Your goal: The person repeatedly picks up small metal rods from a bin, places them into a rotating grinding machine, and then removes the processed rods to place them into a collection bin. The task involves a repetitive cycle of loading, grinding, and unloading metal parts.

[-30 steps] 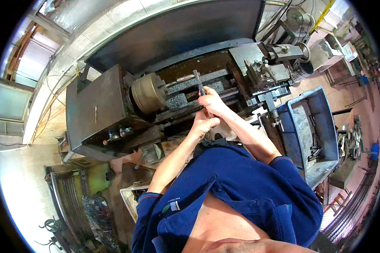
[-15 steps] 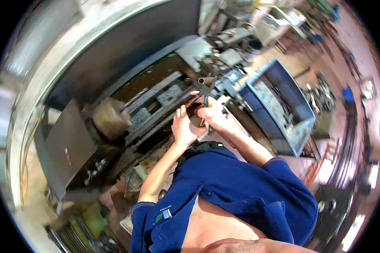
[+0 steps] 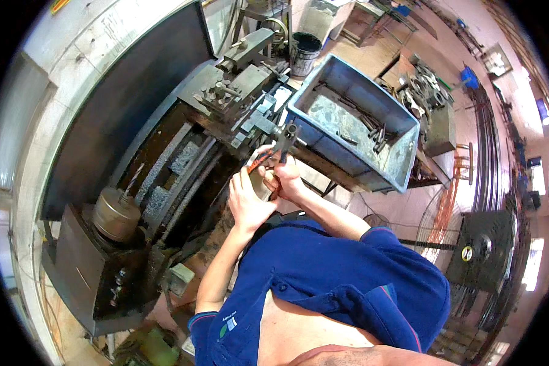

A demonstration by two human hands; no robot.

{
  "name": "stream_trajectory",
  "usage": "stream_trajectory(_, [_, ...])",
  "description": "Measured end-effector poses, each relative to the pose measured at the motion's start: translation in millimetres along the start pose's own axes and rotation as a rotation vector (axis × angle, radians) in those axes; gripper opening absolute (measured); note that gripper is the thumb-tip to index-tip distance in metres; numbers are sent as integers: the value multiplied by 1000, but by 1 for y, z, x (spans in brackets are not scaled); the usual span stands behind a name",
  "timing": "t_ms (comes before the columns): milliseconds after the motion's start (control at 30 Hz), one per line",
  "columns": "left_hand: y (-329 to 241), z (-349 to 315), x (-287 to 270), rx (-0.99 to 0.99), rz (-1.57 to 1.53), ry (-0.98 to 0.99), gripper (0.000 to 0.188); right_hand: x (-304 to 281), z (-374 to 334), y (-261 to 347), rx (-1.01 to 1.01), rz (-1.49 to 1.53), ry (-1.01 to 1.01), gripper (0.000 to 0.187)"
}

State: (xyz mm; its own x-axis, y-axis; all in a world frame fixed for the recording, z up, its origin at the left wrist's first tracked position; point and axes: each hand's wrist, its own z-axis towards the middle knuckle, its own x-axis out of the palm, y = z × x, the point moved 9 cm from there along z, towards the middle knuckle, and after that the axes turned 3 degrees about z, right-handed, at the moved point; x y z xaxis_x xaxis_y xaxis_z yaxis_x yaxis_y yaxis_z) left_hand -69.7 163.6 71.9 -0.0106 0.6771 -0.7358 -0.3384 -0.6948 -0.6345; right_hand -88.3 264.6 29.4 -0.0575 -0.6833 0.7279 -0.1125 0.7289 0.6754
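Note:
Both my hands are raised in front of my chest over the lathe bed (image 3: 183, 165). My right hand (image 3: 287, 178) grips pliers (image 3: 282, 143) with orange handles, jaws pointing up toward the blue bin. My left hand (image 3: 245, 201) presses against the right one and closes round a small grey piece (image 3: 261, 187) beside the lower handle. What the jaws pinch is too small to tell. The lathe chuck (image 3: 113, 213), with a thin twisted bit (image 3: 131, 180) sticking out of it, lies well to the left of my hands.
A blue metal bin (image 3: 402, 161) holding several short rods stands just right of the hands. The tool post (image 3: 216, 94) and carriage lie beyond them, with a dark bucket (image 3: 305, 52) further back. A fan (image 3: 436, 216) and a dark machine (image 3: 479, 250) stand on the floor at right.
My hands have left the workpiece near the chuck and moved right along the bed toward the bin. The view has swung right with them.

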Motion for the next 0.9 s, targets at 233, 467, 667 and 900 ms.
stream_trajectory(233, [36,-54,29,-194,-289,212,50,-105,-30,30,225,-27,-372,24])
stream_trajectory(467, [148,-235,-24,-879,-291,-152,42,-170,12,101,158,441,7,37])
stream_trajectory(667, [160,-378,-85,-1078,-224,-621,42,-118,-6,54,266,131,111,53])
stream_trajectory(900, [211,-580,-64,-1504,10,-659,29,-67,-73,-94,748,-171,200,40])
